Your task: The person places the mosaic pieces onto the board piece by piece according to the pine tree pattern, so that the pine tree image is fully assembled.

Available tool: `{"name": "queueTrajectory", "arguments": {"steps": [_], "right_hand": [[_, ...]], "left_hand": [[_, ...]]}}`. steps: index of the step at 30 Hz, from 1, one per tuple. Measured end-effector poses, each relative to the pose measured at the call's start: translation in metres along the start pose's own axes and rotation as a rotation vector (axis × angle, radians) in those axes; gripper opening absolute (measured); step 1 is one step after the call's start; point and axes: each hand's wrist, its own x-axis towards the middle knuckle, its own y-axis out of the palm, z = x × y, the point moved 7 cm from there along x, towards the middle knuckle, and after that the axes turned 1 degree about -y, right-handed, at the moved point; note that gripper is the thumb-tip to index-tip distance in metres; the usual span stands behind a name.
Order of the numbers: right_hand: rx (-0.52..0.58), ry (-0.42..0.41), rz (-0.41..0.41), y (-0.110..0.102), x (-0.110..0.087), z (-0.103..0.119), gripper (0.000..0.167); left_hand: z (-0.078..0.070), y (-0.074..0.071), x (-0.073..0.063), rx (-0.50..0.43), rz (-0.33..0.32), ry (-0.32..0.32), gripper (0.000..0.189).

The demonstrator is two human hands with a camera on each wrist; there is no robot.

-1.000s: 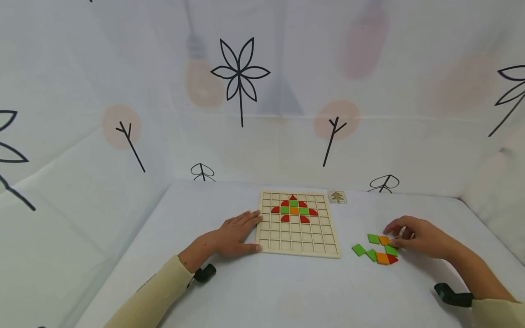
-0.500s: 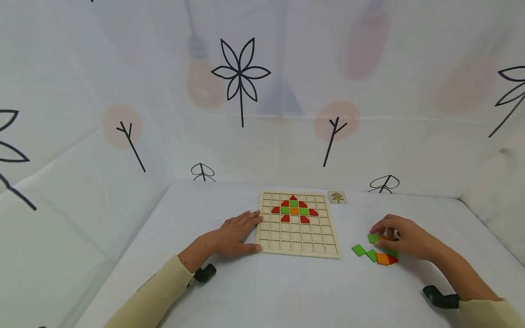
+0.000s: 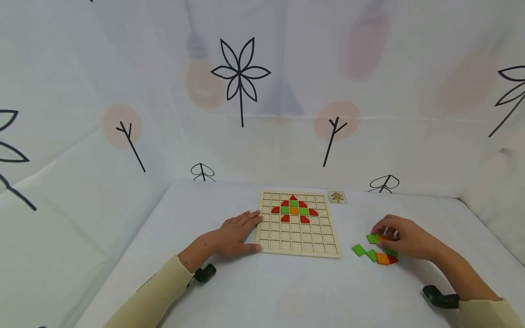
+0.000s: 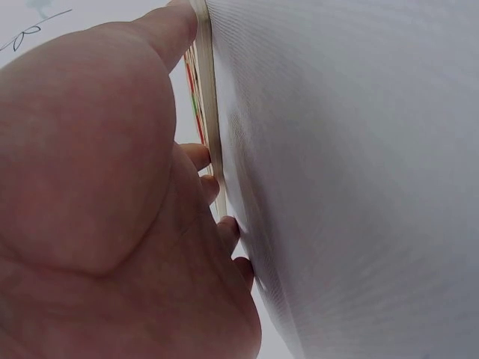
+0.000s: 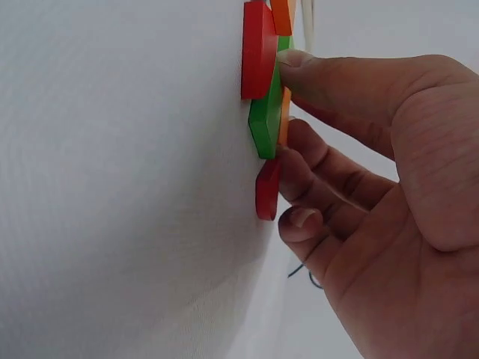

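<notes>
My left hand (image 3: 235,234) lies flat with fingers spread, fingertips and thumb at the left edge of a square wooden grid board (image 3: 295,237). Red, green and orange tiles (image 3: 294,211) are set in the board's upper cells. At the right, my right hand (image 3: 410,237) bends over loose tiles, thumb and index finger pinching a green diamond tile (image 3: 372,239) at its near and far sides. An orange tile beside it is partly covered by the fingers. In the right wrist view a red tile (image 5: 258,52) and a green tile (image 5: 266,120) lie close to the thumb.
A small picture card (image 3: 337,197) with a tree pattern lies at the board's upper right corner. Nearer me are another green diamond (image 3: 358,250), an orange tile (image 3: 382,258) and a red tile (image 3: 392,259). White printed cloth walls (image 3: 279,150) enclose the table.
My right hand has moved left over the loose tiles, and the far green diamond has shifted slightly left. My left hand and the board have stayed put.
</notes>
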Motion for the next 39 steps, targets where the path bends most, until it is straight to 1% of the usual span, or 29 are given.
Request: {"name": "queueTrajectory", "arguments": {"steps": [6, 14, 22, 26, 29, 32, 36, 39], "right_hand": [[-0.005, 0.016, -0.004, -0.001, -0.001, -0.002, 0.029], [-0.056, 0.026, -0.016, 0.002, 0.005, -0.001, 0.025], [-0.004, 0.048, 0.009, 0.004, 0.004, 0.003, 0.029], [-0.004, 0.044, 0.011, 0.006, 0.007, 0.006, 0.025], [-0.001, 0.026, 0.006, 0.008, 0.01, 0.012, 0.021], [0.011, -0.003, -0.02, 0.007, 0.015, 0.023, 0.017], [0.032, -0.04, -0.08, 0.003, 0.022, 0.041, 0.018], [0.059, -0.07, -0.092, 0.005, 0.029, 0.054, 0.018]], "left_hand": [[0.0, 0.001, 0.001, 0.01, -0.001, -0.001, 0.09], [0.0, 0.001, 0.0, 0.008, 0.003, -0.002, 0.09], [-0.001, 0.0, 0.0, 0.015, 0.006, 0.0, 0.09], [0.0, 0.0, 0.0, 0.015, 0.004, -0.003, 0.09], [0.001, 0.001, -0.001, 0.012, 0.004, -0.007, 0.091], [0.001, 0.001, -0.001, 0.009, 0.006, -0.011, 0.091], [0.001, 0.001, 0.0, 0.01, 0.006, -0.01, 0.09], [0.002, 0.002, 0.0, 0.012, 0.006, -0.012, 0.09]]}}
